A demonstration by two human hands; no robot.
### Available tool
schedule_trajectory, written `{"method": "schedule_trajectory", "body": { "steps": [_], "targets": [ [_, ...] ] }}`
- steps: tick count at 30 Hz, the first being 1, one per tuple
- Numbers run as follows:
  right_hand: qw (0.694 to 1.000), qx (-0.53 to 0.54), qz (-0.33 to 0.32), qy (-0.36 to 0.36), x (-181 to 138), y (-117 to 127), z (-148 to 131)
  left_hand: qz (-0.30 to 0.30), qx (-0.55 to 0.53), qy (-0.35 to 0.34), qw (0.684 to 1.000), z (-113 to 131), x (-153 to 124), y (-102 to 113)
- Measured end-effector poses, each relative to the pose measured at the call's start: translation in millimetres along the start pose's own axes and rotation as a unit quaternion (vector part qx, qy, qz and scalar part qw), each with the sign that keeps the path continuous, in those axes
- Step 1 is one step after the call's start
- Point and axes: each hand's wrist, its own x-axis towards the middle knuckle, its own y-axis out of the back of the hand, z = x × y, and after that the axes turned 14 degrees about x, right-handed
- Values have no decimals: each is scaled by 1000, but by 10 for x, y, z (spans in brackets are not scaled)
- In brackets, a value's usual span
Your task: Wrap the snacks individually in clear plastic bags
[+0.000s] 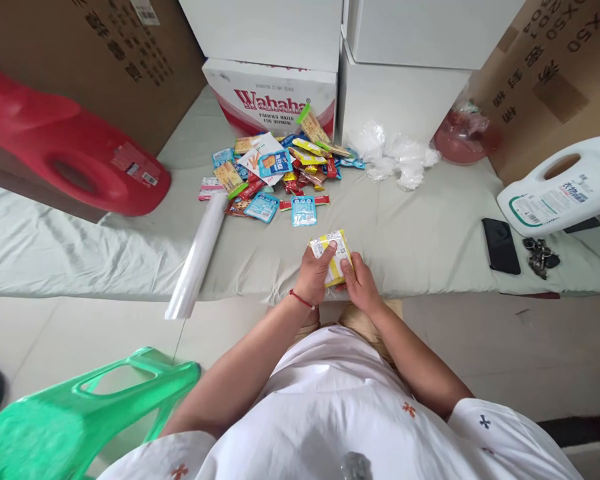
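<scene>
Between my two hands is a yellow-and-white snack packet [336, 252], held just above the front edge of the cloth-covered surface. My left hand [316, 272] grips its left side, thumb lying across the top. On the lower right side, my right hand [361, 283] closes round the packet with its thumb on the face. The fingers beneath are mostly hidden. Beyond the hands, a blue packet [304, 211] lies flat in front of a pile of mixed snack packets [275, 167].
A roll of clear plastic [197, 257] overhangs the front edge at left. Red [80, 147] and white [560, 187] detergent bottles flank the surface. A phone [501, 247] and keys [541, 257] lie right. Crumpled plastic [393, 157] and a Wahaha carton [275, 97] stand behind; a green stool [80, 413] is lower left.
</scene>
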Motion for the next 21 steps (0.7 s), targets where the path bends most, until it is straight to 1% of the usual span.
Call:
{"method": "schedule_trajectory", "body": {
  "steps": [3,5,6,8,10,13,15,16,18,19,21],
  "targets": [
    [992,107,-40,-49,-61,-41,-9,-95,-18,-8,995,107,-44,140],
    [978,173,-63,-95,-101,-84,-1,-125,-35,-17,991,157,-50,217],
    [973,192,-64,-109,-116,-106,4,-139,-37,-18,989,169,-46,242],
    [971,205,-48,-114,-130,-138,9,-168,-40,-14,985,174,-26,260],
    [971,211,-28,-113,-129,-140,-13,-184,-59,-14,981,172,3,241],
    [969,206,-31,-131,-114,-59,-115,-212,-81,-8,974,195,83,166],
    [977,168,-17,-130,-83,70,-219,-237,-59,-1,970,222,193,109],
    [983,138,4,-117,-52,162,-277,-244,-37,-8,969,230,273,84],
    [992,78,77,-68,59,406,-397,-240,15,-51,969,222,477,46],
    [991,53,119,-43,146,560,-457,-236,43,-79,968,202,593,33],
    [979,13,205,-2,390,924,-571,-227,94,-121,962,134,820,19]
  ]
}}
